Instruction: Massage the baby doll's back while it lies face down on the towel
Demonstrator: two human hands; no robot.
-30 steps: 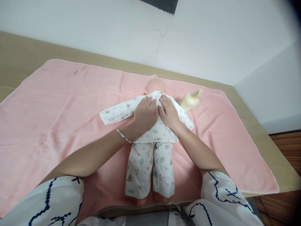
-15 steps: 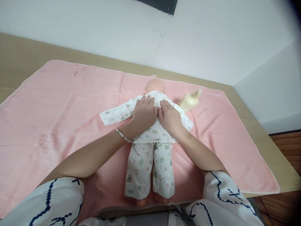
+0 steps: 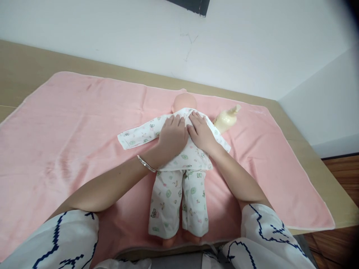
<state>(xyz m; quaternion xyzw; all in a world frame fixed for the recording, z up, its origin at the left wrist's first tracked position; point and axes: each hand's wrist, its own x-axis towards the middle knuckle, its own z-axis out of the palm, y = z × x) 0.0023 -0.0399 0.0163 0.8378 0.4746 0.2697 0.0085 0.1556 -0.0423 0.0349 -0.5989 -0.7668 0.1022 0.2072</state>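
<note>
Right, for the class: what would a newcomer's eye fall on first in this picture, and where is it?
Probably the doll in printed pyjamas, in the middle, with the person's left hand and right hand laid on its top half. Next might come the large pink blanket spread under it across much of the table. A pale yellow bottle also stands out, beyond the doll's sleeve on the right of the picture.

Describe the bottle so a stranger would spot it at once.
Find the pink blanket, then the doll under the right hand. The bottle is on the blanket, beside the doll's sleeve on that hand's side. Unlike the doll's patterned clothes, it is glossy and pale yellow, its narrow tip pointing away from the doll.
</note>
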